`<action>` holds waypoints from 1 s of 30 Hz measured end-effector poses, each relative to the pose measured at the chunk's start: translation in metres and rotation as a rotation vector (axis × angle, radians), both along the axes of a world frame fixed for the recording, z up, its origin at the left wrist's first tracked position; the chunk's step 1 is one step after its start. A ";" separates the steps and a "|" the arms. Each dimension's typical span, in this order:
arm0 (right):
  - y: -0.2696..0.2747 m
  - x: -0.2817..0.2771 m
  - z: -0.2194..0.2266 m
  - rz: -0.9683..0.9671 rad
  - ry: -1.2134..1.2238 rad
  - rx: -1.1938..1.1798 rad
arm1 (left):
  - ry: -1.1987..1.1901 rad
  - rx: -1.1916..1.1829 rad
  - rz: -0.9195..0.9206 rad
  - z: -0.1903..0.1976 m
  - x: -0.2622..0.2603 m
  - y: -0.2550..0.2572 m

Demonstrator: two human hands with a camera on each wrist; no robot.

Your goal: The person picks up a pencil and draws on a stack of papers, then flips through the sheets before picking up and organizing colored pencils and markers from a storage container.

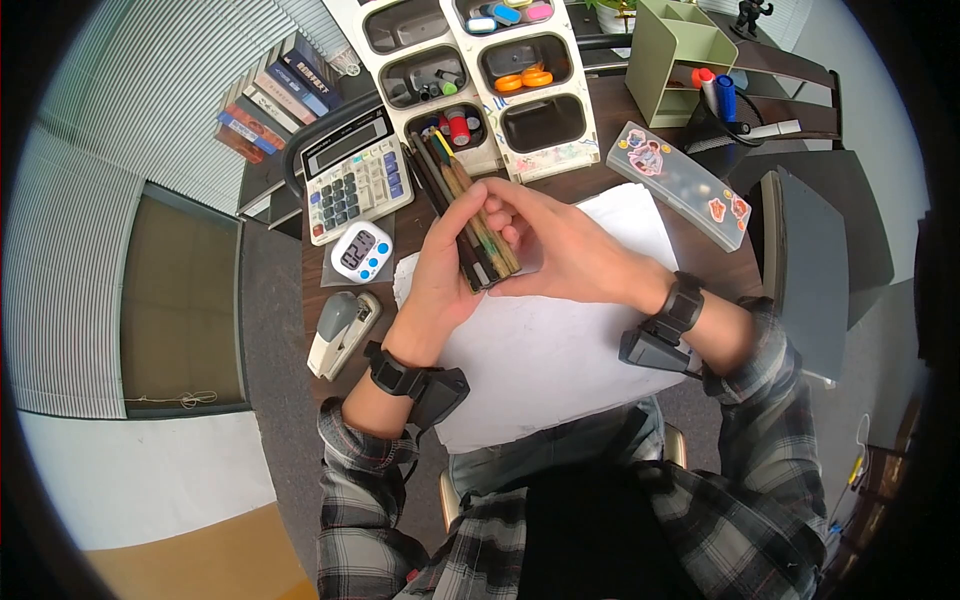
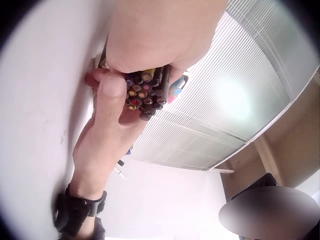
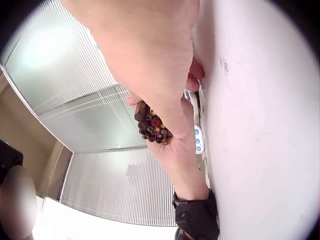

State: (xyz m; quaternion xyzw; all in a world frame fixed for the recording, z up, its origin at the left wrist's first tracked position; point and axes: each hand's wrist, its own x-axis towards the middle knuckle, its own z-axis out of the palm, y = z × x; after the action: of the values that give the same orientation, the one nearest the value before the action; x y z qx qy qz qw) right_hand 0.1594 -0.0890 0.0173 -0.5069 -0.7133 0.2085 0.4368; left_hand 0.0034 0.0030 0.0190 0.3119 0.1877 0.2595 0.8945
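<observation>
A bundle of coloured pencils (image 1: 455, 180), several of them dark, is held between both hands above a white paper sheet (image 1: 560, 360). My left hand (image 1: 447, 265) grips the bundle from its left side, thumb along it. From the right, my right hand (image 1: 580, 245) closes round the same pencils with its fingers bent. In the left wrist view the pencil ends (image 2: 142, 95) show as a tight cluster beside the right thumb. The right wrist view shows the clustered pencil ends (image 3: 156, 129) against the left palm.
Left of the paper are a calculator (image 1: 355, 185), a white timer (image 1: 361, 251) and a stapler (image 1: 343, 335). Behind stands a compartment organizer (image 1: 480, 100) with small items. To the right lie a clear pencil case (image 1: 680, 185) and a black pen holder (image 1: 712, 150).
</observation>
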 end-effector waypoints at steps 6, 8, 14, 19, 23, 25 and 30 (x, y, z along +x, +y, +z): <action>0.001 -0.001 -0.003 -0.024 0.000 -0.009 | 0.024 0.013 0.005 0.003 0.000 -0.002; 0.001 -0.001 -0.004 -0.026 0.007 -0.003 | 0.030 0.013 0.007 0.003 0.001 -0.002; 0.001 -0.002 -0.004 -0.030 0.027 -0.015 | 0.029 0.025 -0.004 0.004 0.001 -0.002; 0.001 -0.001 0.000 -0.023 0.045 -0.062 | 0.021 -0.001 0.003 0.003 0.002 -0.003; -0.002 -0.002 0.004 -0.038 0.003 0.002 | 0.026 -0.026 0.014 0.003 0.003 -0.004; -0.002 -0.001 0.006 -0.026 0.015 -0.049 | 0.051 0.004 0.032 0.003 0.003 -0.005; -0.002 -0.002 0.007 -0.029 0.028 -0.118 | 0.027 -0.012 0.023 0.001 0.002 -0.004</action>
State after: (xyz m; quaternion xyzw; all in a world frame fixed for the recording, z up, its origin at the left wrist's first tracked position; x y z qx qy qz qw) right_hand 0.1574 -0.0910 0.0240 -0.5391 -0.6862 0.2510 0.4190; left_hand 0.0056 -0.0007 0.0196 0.3078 0.2049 0.2644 0.8907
